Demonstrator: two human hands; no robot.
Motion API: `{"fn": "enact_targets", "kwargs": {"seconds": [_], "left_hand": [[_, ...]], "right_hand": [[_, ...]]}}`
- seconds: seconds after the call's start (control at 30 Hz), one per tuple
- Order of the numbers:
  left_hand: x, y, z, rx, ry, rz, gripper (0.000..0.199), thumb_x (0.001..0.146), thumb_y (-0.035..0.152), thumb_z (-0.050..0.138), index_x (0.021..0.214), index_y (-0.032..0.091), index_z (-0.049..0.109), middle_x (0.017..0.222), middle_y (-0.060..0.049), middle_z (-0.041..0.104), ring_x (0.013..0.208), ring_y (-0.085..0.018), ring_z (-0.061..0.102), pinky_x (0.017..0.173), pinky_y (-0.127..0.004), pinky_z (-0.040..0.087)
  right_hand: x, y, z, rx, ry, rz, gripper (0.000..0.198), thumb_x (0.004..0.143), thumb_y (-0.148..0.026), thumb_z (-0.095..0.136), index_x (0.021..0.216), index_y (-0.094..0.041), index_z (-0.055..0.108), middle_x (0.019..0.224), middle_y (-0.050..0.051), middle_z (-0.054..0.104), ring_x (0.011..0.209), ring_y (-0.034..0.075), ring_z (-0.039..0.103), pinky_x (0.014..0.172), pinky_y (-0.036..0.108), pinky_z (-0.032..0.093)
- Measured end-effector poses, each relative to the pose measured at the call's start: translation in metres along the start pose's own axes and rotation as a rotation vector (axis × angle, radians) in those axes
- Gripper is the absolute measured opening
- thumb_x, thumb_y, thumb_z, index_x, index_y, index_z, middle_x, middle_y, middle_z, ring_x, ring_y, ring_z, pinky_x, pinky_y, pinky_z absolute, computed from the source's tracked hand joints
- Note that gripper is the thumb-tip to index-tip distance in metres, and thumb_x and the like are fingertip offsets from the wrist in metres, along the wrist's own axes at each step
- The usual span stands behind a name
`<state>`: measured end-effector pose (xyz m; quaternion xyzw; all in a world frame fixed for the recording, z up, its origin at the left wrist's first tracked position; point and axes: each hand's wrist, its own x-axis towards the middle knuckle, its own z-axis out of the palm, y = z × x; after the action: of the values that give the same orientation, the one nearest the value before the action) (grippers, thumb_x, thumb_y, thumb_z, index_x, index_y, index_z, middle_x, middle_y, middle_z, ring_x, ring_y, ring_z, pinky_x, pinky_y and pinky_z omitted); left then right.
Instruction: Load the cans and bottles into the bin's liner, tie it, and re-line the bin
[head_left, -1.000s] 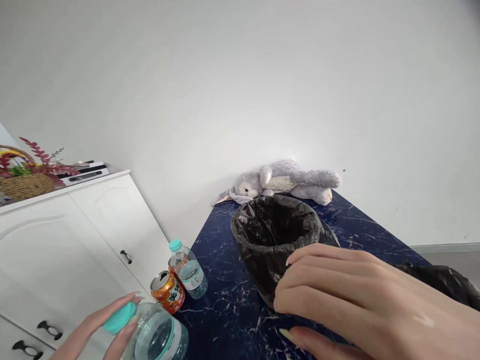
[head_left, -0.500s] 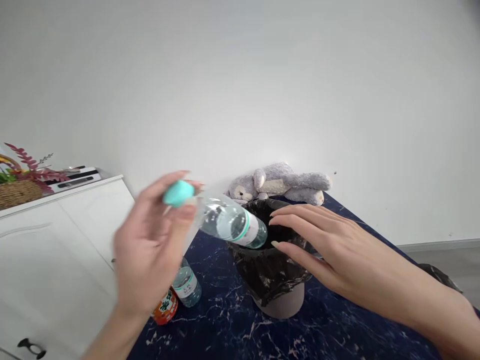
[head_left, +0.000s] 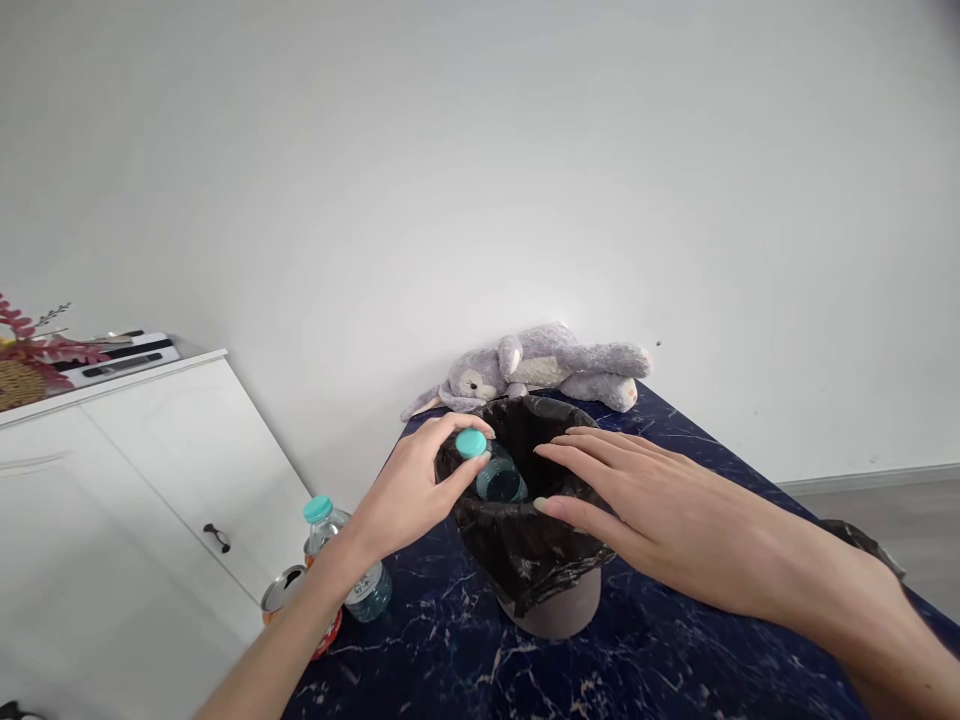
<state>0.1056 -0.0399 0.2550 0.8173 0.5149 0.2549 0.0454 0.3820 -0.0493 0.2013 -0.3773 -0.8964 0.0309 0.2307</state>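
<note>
My left hand [head_left: 424, 485] pinches a clear plastic bottle [head_left: 501, 478] just around its turquoise cap. The bottle tilts down into the mouth of a trash can [head_left: 559, 610] lined with a black plastic bag [head_left: 532, 565]; its lower end is inside the bag. My right hand [head_left: 622, 480] is open, fingers stretched over the right side of the bag's rim, with nothing in it. Beyond my left forearm stands a second bottle [head_left: 370, 592] with a turquoise cap, partly hidden. Close to it is an opened drink can [head_left: 282, 590], also partly covered by the forearm.
A grey plush rabbit [head_left: 536, 368] lies behind the can against the wall. The table [head_left: 442, 655] has a dark blue marbled top. On the left stands a white cabinet [head_left: 135, 500] with a wicker basket [head_left: 21, 384] on it. Something black [head_left: 862, 545] sits past the right edge.
My left hand has moved right and carried the bottle from above the rim down into the bag. The second bottle's cap and the drink can's top have come into sight. My right hand stays over the rim.
</note>
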Motion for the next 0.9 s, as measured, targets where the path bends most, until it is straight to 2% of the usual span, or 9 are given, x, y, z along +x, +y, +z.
{"fn": "enact_targets", "kwargs": {"seconds": [0.13, 0.2, 0.3, 0.43, 0.5, 0.63, 0.77, 0.9], "left_hand": [[-0.006, -0.006, -0.009, 0.009, -0.063, 0.007, 0.032, 0.105, 0.054, 0.057, 0.119, 0.033, 0.076, 0.138, -0.004, 0.073, 0.131, -0.029, 0.066, 0.111, -0.046, 0.053], [-0.011, -0.009, -0.015, 0.007, 0.011, -0.01, 0.035, 0.105, 0.057, 0.056, 0.114, 0.032, 0.077, 0.14, -0.004, 0.072, 0.136, -0.029, 0.063, 0.114, -0.044, 0.051], [-0.023, -0.022, -0.026, 0.067, 0.192, -0.107, 0.038, 0.104, 0.061, 0.054, 0.117, 0.032, 0.075, 0.141, -0.003, 0.072, 0.134, -0.029, 0.064, 0.111, -0.042, 0.052], [-0.044, -0.063, -0.042, 0.296, 0.328, -0.213, 0.045, 0.101, 0.063, 0.051, 0.12, 0.027, 0.072, 0.141, -0.008, 0.071, 0.137, -0.034, 0.059, 0.117, -0.051, 0.046], [-0.055, -0.087, -0.049, 0.4, 0.316, -0.279, 0.055, 0.097, 0.067, 0.05, 0.123, 0.023, 0.069, 0.138, -0.014, 0.071, 0.138, -0.038, 0.057, 0.118, -0.056, 0.043], [-0.077, -0.121, -0.056, 0.502, 0.174, -0.445, 0.072, 0.093, 0.074, 0.045, 0.131, 0.016, 0.065, 0.129, -0.02, 0.075, 0.127, -0.042, 0.066, 0.107, -0.054, 0.052], [-0.091, -0.137, -0.051, 0.502, 0.041, -0.5, 0.075, 0.094, 0.073, 0.042, 0.137, 0.016, 0.064, 0.126, -0.02, 0.078, 0.122, -0.042, 0.072, 0.093, -0.048, 0.058], [-0.095, -0.138, -0.043, 0.355, 0.017, -0.514, 0.067, 0.101, 0.071, 0.036, 0.14, 0.023, 0.061, 0.125, -0.015, 0.08, 0.114, -0.037, 0.076, 0.085, -0.043, 0.059]], "right_hand": [[-0.003, -0.002, 0.003, -0.011, -0.002, 0.031, 0.076, 0.109, -0.075, 0.03, 0.164, -0.027, 0.048, 0.168, 0.005, 0.048, 0.161, 0.036, 0.035, 0.127, 0.064, 0.04], [-0.005, -0.003, 0.004, -0.018, 0.002, 0.029, 0.075, 0.108, -0.075, 0.031, 0.164, -0.028, 0.049, 0.168, 0.004, 0.049, 0.161, 0.035, 0.035, 0.127, 0.063, 0.041], [-0.007, -0.003, 0.005, -0.031, 0.031, 0.016, 0.073, 0.108, -0.074, 0.036, 0.164, -0.03, 0.049, 0.168, 0.003, 0.049, 0.16, 0.034, 0.036, 0.126, 0.06, 0.043], [-0.009, 0.0, 0.009, -0.044, 0.077, 0.001, 0.071, 0.107, -0.072, 0.042, 0.165, -0.031, 0.048, 0.168, 0.003, 0.05, 0.16, 0.035, 0.038, 0.127, 0.059, 0.043], [-0.009, 0.002, 0.01, -0.044, 0.088, -0.01, 0.07, 0.107, -0.071, 0.045, 0.166, -0.033, 0.045, 0.169, 0.002, 0.048, 0.161, 0.035, 0.035, 0.128, 0.06, 0.041], [-0.012, 0.002, 0.011, -0.084, 0.096, -0.04, 0.07, 0.108, -0.068, 0.046, 0.169, -0.035, 0.038, 0.173, -0.001, 0.041, 0.163, 0.036, 0.029, 0.129, 0.062, 0.038], [-0.014, -0.002, 0.009, -0.135, 0.082, -0.069, 0.069, 0.11, -0.069, 0.039, 0.168, -0.033, 0.039, 0.173, -0.002, 0.041, 0.163, 0.033, 0.029, 0.131, 0.062, 0.037], [-0.014, -0.005, 0.009, -0.151, 0.075, -0.052, 0.069, 0.109, -0.071, 0.037, 0.168, -0.034, 0.04, 0.172, -0.004, 0.042, 0.163, 0.031, 0.029, 0.129, 0.061, 0.04]]}}
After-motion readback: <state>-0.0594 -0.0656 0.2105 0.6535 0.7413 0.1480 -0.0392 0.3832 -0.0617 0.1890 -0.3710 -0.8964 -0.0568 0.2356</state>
